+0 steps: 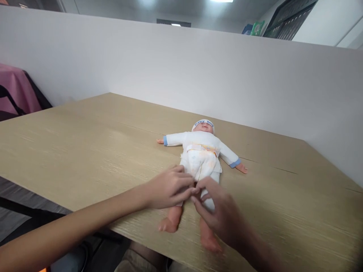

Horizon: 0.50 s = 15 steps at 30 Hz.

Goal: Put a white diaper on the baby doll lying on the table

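A baby doll lies on its back on the wooden table, arms spread, head away from me. It wears a white long-sleeved top, a white cap and a diaper. My left hand rests over the doll's left thigh, fingers curled and pinching at the crotch. My right hand covers the other thigh, fingers bent and meeting the left hand's fingertips at the diaper's lower edge. What the fingers pinch is hidden. Both bare feet of the doll stick out near the table's front edge.
A white partition wall runs behind the table. A chair with pink cloth stands at the far left. The table's front edge runs just below the doll's feet.
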Motion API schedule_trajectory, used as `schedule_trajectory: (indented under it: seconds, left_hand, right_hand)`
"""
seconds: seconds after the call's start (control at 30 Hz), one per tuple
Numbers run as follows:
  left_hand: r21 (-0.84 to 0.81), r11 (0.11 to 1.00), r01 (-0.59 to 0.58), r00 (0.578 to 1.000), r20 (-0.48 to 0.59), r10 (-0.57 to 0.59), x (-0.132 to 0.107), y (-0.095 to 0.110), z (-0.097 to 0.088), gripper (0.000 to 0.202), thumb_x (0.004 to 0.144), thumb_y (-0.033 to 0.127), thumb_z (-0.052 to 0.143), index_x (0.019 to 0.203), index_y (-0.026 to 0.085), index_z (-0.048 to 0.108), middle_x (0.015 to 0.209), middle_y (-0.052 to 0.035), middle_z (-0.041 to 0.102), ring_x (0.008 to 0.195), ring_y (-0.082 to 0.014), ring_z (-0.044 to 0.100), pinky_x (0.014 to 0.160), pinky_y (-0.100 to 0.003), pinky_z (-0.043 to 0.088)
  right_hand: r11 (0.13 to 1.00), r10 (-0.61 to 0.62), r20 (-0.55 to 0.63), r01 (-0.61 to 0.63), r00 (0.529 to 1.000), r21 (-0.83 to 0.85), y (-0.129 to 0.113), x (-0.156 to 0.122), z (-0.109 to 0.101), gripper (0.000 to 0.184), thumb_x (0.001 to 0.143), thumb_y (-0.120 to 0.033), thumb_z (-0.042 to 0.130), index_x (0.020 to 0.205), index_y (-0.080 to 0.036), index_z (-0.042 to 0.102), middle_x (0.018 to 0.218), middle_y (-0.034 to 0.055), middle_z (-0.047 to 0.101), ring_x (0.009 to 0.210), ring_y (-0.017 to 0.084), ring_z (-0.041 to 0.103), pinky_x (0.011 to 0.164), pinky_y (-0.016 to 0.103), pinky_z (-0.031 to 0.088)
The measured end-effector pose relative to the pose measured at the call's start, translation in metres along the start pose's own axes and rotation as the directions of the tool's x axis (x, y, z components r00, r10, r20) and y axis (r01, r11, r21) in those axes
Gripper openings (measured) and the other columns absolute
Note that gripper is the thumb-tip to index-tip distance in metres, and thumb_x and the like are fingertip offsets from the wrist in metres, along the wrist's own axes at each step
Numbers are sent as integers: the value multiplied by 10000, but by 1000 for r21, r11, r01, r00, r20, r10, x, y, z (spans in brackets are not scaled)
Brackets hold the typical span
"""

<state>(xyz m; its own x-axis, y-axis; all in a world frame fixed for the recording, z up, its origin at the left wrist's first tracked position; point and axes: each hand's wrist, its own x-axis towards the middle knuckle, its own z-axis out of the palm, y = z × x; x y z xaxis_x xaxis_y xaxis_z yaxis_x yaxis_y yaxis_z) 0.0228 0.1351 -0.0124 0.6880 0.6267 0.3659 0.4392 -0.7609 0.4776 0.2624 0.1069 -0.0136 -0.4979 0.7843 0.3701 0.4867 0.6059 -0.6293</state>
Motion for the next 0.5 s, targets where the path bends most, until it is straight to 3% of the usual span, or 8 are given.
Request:
schedule_trajectory:
  seconds: [0.07,0.17,0.27,0.37,0.5]
  left_hand:
    - [149,987,54,996,60,-64,-8,1,7,347,1164,414,483,919,218,631,975,-61,729,944,-256,570,918,-432,425]
    - [229,953,200,979,-21,-201,-9,-10,16,364,1121,481,560,863,225,571,894,-53,698,923,-269,561,871,-427,404]
    - [180,937,299,953,-109,-283,0,-21,19,381,1062,565,636,901,236,533,817,-22,640,840,-250,558,812,-392,397]
    - [135,934,331,941,-129,-314,11,-27,19,369,1055,573,651,941,238,548,798,-5,619,776,-231,546,758,-362,376]
    - [85,950,299,951,-103,-290,17,-33,18,406,1055,534,676,813,236,543,717,13,591,714,-207,522,719,-350,350]
  right_hand:
    - [998,27,54,-24,998,-49,8,-21,2,103,1010,-169,602,1024,-257,653,961,30,711,848,202,694,784,325,563]
    - [989,88,17,-86,996,-118,30,-28,0,116,1036,-214,586,1090,-249,683,932,32,730,821,210,702,775,337,553]
    - [964,187,-78,-198,979,-177,44,-17,-1,160,1056,-300,623,1189,-233,682,803,-11,696,697,202,668,696,332,510]
    - [928,230,-132,-258,964,-269,46,-4,3,143,1057,-332,647,1138,-223,693,741,-26,660,663,209,647,654,338,451]
    - [904,171,-126,-206,977,-375,41,-2,12,94,1047,-301,651,1031,-225,702,933,33,707,806,239,692,704,355,463]
